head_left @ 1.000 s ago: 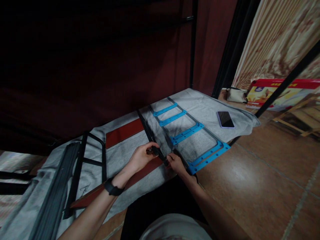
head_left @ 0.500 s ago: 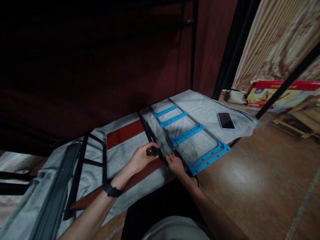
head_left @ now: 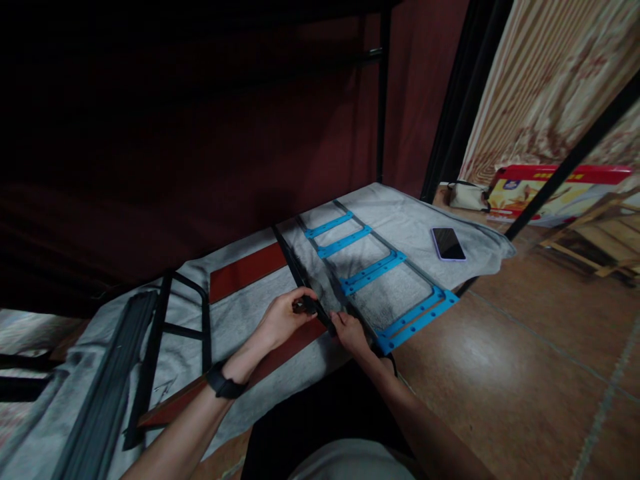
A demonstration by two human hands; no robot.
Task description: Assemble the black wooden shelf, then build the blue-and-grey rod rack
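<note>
The person is in the middle of a fitting step: both hands meet on a thin black strip [head_left: 305, 280] that runs diagonally across the grey cloth [head_left: 240, 320] covering the bench. The left hand [head_left: 285, 318] curls over the strip's near part, its fingers [head_left: 306, 295] closed around a small dark piece there; what exactly that piece is cannot be made out in the dim light. The right hand [head_left: 351, 332] pinches the strip's near end just beside it, fingers closed tight. The strip lies along the left edge of a dark frame with blue cross-bars [head_left: 373, 273], touching it.

Judging by the grip, the next move calls for fine, steady pressure with both hands kept close together and the strip held in line with the frame's edge.

No real containers are open here. A phone [head_left: 448, 243] lies on the cloth well apart from the hands; a red box [head_left: 545, 190] stands closed on the floor, its contents hidden.
</note>
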